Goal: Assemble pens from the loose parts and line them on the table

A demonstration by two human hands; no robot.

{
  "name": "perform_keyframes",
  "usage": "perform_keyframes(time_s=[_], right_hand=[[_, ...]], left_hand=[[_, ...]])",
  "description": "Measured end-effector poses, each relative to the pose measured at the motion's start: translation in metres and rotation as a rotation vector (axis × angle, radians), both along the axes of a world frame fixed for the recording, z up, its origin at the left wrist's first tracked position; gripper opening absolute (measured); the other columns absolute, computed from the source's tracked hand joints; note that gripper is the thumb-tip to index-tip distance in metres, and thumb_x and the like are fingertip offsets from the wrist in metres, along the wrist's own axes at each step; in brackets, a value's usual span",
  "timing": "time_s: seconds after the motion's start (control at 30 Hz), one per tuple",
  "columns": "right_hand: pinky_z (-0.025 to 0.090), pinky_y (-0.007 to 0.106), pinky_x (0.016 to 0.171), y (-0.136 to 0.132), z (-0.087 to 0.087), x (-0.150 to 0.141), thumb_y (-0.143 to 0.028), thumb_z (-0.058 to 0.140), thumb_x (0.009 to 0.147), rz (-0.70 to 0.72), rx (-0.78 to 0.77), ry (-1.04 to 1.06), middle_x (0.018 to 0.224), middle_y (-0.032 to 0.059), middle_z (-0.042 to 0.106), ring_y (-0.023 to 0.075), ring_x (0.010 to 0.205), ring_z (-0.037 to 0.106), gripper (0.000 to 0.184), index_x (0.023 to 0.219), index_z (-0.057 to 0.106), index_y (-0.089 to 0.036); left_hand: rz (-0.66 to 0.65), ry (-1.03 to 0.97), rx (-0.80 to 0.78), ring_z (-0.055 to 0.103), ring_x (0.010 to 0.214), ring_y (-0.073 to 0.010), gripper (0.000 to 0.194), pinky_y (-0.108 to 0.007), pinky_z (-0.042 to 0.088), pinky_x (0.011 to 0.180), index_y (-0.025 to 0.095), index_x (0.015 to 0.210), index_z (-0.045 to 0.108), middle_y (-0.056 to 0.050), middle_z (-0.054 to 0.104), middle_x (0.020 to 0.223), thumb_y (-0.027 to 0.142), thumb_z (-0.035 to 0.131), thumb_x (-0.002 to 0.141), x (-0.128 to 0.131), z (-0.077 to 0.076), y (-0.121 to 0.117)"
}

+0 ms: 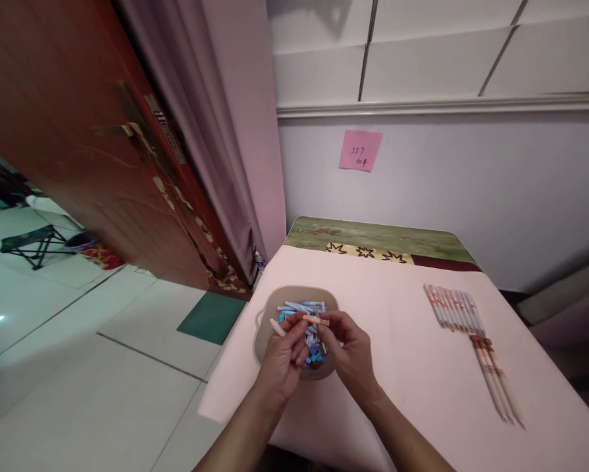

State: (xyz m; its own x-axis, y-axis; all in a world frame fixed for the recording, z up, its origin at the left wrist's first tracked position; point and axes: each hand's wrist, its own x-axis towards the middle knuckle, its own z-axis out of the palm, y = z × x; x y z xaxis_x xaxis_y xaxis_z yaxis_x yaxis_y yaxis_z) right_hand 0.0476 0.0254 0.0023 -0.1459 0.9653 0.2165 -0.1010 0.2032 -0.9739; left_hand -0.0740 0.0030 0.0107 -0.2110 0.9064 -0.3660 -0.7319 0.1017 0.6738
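Observation:
Over the basin, my left hand (285, 351) is closed around a cream pen barrel (277, 327), whose rounded end sticks out past the thumb. A short orange-and-cream pen part (315, 320) spans the gap between both hands' fingertips. My right hand (349, 341) pinches the right end of this short part. Below the hands, the beige basin (267, 349) holds blue and lilac pen parts (315, 354), among them small caps and long tubes. The hands hide some of these parts.
Several pens (452, 309) lie in a row at the right of the pink-covered table (393, 367). Below them are three cream-and-orange pens (496, 380). A pink note (361, 151) is on the wall behind. A wooden door (142, 164) stands at left.

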Motion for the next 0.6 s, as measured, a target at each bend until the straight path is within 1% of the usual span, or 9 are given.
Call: perform_keyframes(time_s=[0.1, 0.23, 0.37, 0.43, 0.5, 0.53, 0.6], right_hand=[[0.050, 0.025, 0.061, 0.001, -0.003, 0.004, -0.038, 0.068, 0.079, 0.075, -0.213, 0.196, 0.078, 0.0017, 0.066, 0.0130, 0.065, 0.059, 0.025, 0.093, 0.062, -0.018], [0.048, 0.021, 0.062, 0.003, -0.002, 0.008, -0.038, 0.075, 0.074, 0.188, -0.465, 0.350, 0.076, -0.0003, 0.064, 0.0099, 0.064, 0.057, 0.029, 0.092, 0.065, -0.018], [0.042, 0.016, 0.051, 0.002, -0.001, 0.004, -0.039, 0.079, 0.070, 0.286, -0.655, 0.455, 0.066, -0.0033, 0.060, 0.0051, 0.053, 0.049, 0.032, 0.091, 0.068, -0.017], [0.036, 0.015, 0.046, 0.001, -0.001, 0.001, -0.039, 0.080, 0.067, 0.317, -0.704, 0.493, 0.059, -0.0051, 0.055, 0.0036, 0.048, 0.043, 0.034, 0.090, 0.069, -0.016], [0.034, 0.014, 0.045, 0.000, 0.000, -0.002, -0.039, 0.081, 0.066, 0.327, -0.724, 0.501, 0.059, -0.0051, 0.054, 0.0033, 0.047, 0.040, 0.034, 0.088, 0.070, -0.016], [0.034, 0.014, 0.044, 0.000, 0.000, -0.003, -0.039, 0.081, 0.065, 0.322, -0.718, 0.488, 0.060, -0.0044, 0.055, 0.0033, 0.047, 0.040, 0.034, 0.087, 0.070, -0.016], [0.034, 0.015, 0.044, 0.001, -0.001, -0.004, -0.041, 0.078, 0.068, 0.288, -0.652, 0.416, 0.064, -0.0031, 0.058, 0.0039, 0.048, 0.041, 0.032, 0.088, 0.070, -0.016]], left_hand=[[0.046, 0.156, 0.033, 0.027, 0.033, 0.0034, 0.034, -0.012, 0.022, 0.030, 0.012, 0.088, 0.063, 0.006, 0.057, 0.064, 0.022, 0.082, 0.062, 0.005, 0.000, -0.002], [0.088, 0.294, 0.043, 0.030, 0.033, 0.0022, 0.033, -0.013, 0.022, 0.031, 0.014, 0.086, 0.062, 0.005, 0.059, 0.064, 0.028, 0.081, 0.063, 0.013, 0.003, -0.002], [0.094, 0.415, 0.046, 0.038, 0.034, -0.0006, 0.032, -0.015, 0.027, 0.033, 0.015, 0.084, 0.062, 0.004, 0.062, 0.066, 0.029, 0.081, 0.062, 0.018, 0.009, -0.004], [0.094, 0.444, 0.040, 0.041, 0.036, -0.0020, 0.032, -0.016, 0.031, 0.034, 0.016, 0.083, 0.062, 0.004, 0.063, 0.065, 0.028, 0.081, 0.059, 0.019, 0.011, -0.005], [0.103, 0.449, 0.029, 0.042, 0.036, -0.0021, 0.032, -0.015, 0.031, 0.034, 0.016, 0.081, 0.062, 0.004, 0.063, 0.065, 0.028, 0.082, 0.059, 0.017, 0.011, -0.006], [0.113, 0.445, 0.021, 0.040, 0.035, -0.0017, 0.033, -0.015, 0.029, 0.033, 0.016, 0.081, 0.062, 0.004, 0.063, 0.065, 0.028, 0.082, 0.059, 0.015, 0.010, -0.005], [0.133, 0.404, 0.004, 0.035, 0.032, -0.0007, 0.033, -0.014, 0.024, 0.031, 0.015, 0.082, 0.061, 0.007, 0.058, 0.056, 0.030, 0.081, 0.061, 0.010, 0.006, -0.004]])
